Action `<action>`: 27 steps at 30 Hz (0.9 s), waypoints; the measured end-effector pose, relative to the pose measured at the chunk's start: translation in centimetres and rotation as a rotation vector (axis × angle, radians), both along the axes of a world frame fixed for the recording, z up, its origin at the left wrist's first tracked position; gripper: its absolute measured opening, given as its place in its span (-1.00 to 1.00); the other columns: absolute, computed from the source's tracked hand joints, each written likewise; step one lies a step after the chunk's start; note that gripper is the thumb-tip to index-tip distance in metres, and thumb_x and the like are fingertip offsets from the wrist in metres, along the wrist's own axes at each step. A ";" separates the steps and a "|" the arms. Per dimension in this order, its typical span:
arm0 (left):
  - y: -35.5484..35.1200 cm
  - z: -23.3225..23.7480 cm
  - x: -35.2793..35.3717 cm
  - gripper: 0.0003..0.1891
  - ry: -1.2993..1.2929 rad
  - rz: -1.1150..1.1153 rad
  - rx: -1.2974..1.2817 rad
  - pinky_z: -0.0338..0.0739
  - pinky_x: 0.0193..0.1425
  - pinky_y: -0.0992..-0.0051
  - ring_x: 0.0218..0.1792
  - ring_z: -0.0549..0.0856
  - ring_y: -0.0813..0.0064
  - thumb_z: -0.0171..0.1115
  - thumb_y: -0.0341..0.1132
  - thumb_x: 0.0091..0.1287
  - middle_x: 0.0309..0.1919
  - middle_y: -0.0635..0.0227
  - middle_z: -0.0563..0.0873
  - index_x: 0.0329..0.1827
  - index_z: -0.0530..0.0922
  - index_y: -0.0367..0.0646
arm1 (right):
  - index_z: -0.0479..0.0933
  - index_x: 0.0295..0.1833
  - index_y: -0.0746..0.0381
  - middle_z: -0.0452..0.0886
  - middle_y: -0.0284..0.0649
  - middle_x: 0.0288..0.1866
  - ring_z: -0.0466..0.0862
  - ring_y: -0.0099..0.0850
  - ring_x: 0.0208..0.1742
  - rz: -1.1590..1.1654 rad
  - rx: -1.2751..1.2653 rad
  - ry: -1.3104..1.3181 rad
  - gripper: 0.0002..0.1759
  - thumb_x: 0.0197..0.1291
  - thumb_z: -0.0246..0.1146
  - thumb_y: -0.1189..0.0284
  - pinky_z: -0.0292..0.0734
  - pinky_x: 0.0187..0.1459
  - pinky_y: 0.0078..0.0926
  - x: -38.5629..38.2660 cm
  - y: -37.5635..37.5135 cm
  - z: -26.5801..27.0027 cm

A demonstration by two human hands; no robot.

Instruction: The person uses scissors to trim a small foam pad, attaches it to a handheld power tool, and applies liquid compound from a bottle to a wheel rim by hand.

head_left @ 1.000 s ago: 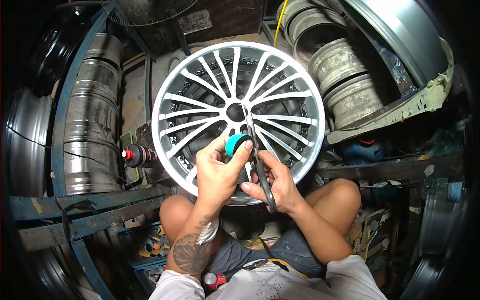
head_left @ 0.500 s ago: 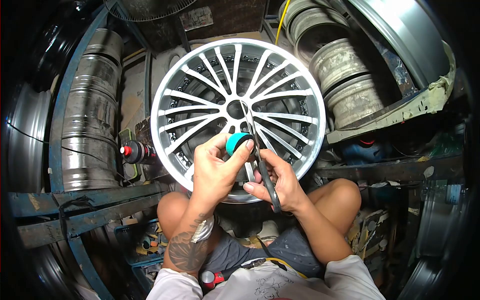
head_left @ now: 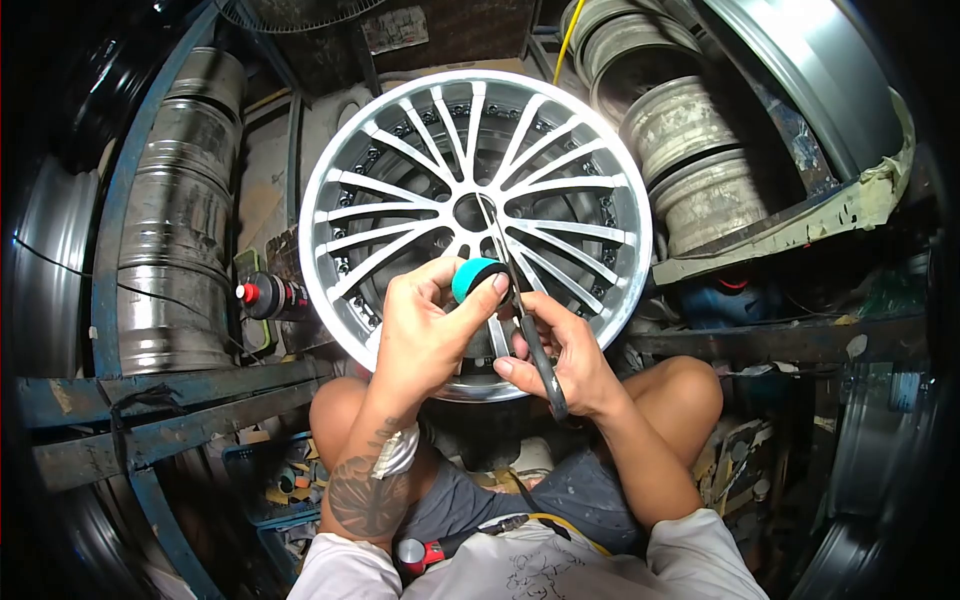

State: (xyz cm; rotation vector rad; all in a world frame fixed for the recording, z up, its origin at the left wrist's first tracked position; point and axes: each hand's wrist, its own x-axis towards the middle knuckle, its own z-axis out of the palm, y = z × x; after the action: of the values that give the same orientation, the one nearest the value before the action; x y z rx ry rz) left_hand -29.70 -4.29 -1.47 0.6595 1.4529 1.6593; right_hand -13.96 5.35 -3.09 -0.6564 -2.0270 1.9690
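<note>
Between the thumb and fingers of my left hand (head_left: 428,325) is a small round teal foam pad (head_left: 472,274) with a black layer. Black-handled scissors (head_left: 543,362) are in my right hand (head_left: 572,362), their long blades pointing up and away. The blades pass right at the pad's black edge, beside my left thumb tip. Beneath both hands lies a large silver multi-spoke wheel rim (head_left: 405,212), face up. The scissor tips overlap its centre hole in this view.
A black bottle with a red cap (head_left: 272,292) lies left of the rim. Stacked metal rims (head_left: 178,215) stand along the left, and dusty rims (head_left: 690,165) fill the right rack. A red-and-black tool (head_left: 425,553) rests by my lap. Blue metal beams (head_left: 190,390) cross the left side.
The view has shifted slightly. Both hands keep their hold on the pad and scissors, with the scissors at nearly the same angle against the pad.
</note>
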 end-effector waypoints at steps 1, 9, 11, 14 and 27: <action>-0.1 -0.1 -0.1 -0.86 -0.029 -0.013 0.001 0.57 -0.17 0.63 -0.31 0.70 0.66 0.38 -0.39 0.37 -0.33 0.27 0.79 -0.19 0.68 -0.34 | 0.53 0.14 0.28 0.42 -0.52 -0.35 0.40 -0.74 -0.36 0.000 -0.011 -0.007 -0.44 0.02 0.51 0.36 0.34 -0.27 -0.74 0.0 0.0 0.2; -0.2 0.2 -0.4 -0.85 -0.044 -0.051 -0.025 0.59 -0.07 0.60 -0.27 0.72 0.64 0.35 -0.40 0.38 -0.29 0.27 0.80 -0.16 0.70 -0.35 | 0.52 0.15 0.33 0.57 -0.42 -0.31 0.51 -0.72 -0.33 0.004 -0.012 -0.003 -0.46 0.07 0.50 0.39 0.47 -0.23 -0.71 0.5 0.1 0.3; -0.2 0.3 -0.4 -0.85 -0.053 -0.060 -0.010 0.58 -0.08 0.61 -0.27 0.72 0.65 0.35 -0.39 0.38 -0.29 0.27 0.80 -0.16 0.70 -0.34 | 0.51 0.15 0.33 0.56 -0.43 -0.32 0.50 -0.72 -0.34 0.017 -0.018 -0.011 -0.45 0.07 0.50 0.39 0.45 -0.24 -0.72 0.5 0.2 0.3; -0.2 0.6 -0.4 -0.85 -0.076 -0.070 -0.004 0.57 -0.10 0.64 -0.28 0.70 0.68 0.36 -0.38 0.38 -0.31 0.31 0.80 -0.17 0.71 -0.33 | 0.51 0.14 0.32 0.54 -0.46 -0.34 0.48 -0.73 -0.36 0.033 -0.028 -0.008 -0.45 0.06 0.51 0.38 0.42 -0.26 -0.73 0.6 0.3 0.3; -0.4 0.4 -0.1 -0.85 -0.093 -0.100 0.009 0.55 -0.10 0.65 -0.27 0.68 0.72 0.35 -0.39 0.39 -0.28 0.37 0.78 -0.13 0.69 -0.31 | 0.51 0.19 0.34 0.51 -0.49 -0.36 0.46 -0.74 -0.36 0.016 -0.015 0.009 -0.42 0.06 0.50 0.39 0.40 -0.27 -0.74 1.0 0.1 0.2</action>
State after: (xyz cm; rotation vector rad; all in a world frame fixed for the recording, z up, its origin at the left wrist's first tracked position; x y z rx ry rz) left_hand -29.79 -4.71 -1.07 0.6404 1.3262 1.5988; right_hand -12.94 5.50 -2.92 -0.6352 -2.0204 1.9937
